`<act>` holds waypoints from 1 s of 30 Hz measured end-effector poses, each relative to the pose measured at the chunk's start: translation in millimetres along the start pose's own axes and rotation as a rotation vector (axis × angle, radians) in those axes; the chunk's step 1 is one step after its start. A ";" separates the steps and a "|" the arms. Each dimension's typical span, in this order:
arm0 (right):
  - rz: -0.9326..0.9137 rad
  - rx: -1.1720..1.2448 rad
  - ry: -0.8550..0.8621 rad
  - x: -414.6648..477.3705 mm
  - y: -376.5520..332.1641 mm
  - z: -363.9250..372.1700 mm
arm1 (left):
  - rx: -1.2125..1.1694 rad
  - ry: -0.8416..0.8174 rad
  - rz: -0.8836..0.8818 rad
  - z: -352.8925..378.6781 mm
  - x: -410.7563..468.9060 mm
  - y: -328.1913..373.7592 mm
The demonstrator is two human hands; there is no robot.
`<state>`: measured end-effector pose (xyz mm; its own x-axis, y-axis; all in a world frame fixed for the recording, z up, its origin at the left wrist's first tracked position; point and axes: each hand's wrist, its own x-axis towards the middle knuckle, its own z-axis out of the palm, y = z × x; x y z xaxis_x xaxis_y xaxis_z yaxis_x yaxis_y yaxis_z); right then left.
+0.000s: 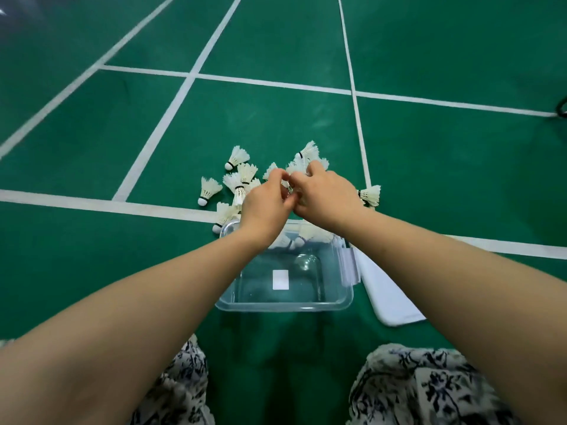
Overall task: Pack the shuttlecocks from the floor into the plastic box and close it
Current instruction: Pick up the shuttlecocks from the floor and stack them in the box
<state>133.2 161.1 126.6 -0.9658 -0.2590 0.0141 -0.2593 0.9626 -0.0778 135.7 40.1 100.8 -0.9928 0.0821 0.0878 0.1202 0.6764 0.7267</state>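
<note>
- Nearest me: knees in patterned cloth, both forearms reaching fwd over them.
- Next out: clear plastic box on the green floor, open at the top, centred btwn the knees. A few shuttlecocks in box sit at its far end, under the wrists; a white label shows on the bottom.
- Lid lies flat on the floor just beside the box, on the right, so right hand is the nearer one for closing.
- Left hand and right hand meet just past the box's far rim, knuckles up, fingertips almost touching.
- Right hand: fingers curled round a shuttlecock, feathers poking out beyond the knuckles. Left hand: fingers curled in, but can't tell if it has anything.
- Key relation, my read: box lies straight back toward me from both hands and a bit lower, so the drop is a short pull-back, no sideways shift.
- Beyond/around the hands: pile of shuttlecocks to the left, lying every which way; one loose shuttlecock off to the right.
- Farthest: white court lines crossing the floor.
</note>
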 end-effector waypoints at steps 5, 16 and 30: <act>0.070 0.179 -0.012 -31.9 -4.5 10.0 | -0.068 -0.016 -0.059 8.4 -33.6 2.4; 0.107 0.352 -0.074 -57.0 30.3 36.9 | -0.105 -0.074 -0.048 39.6 -48.8 -5.8; 0.313 0.608 -0.028 -53.9 64.6 60.9 | 0.006 -0.338 -0.526 122.8 -31.1 -64.8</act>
<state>168.8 232.5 60.1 -0.9920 0.0143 -0.1255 0.0897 0.7793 -0.6203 158.8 83.6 -32.7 -0.8641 -0.0367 -0.5019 -0.3837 0.6932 0.6101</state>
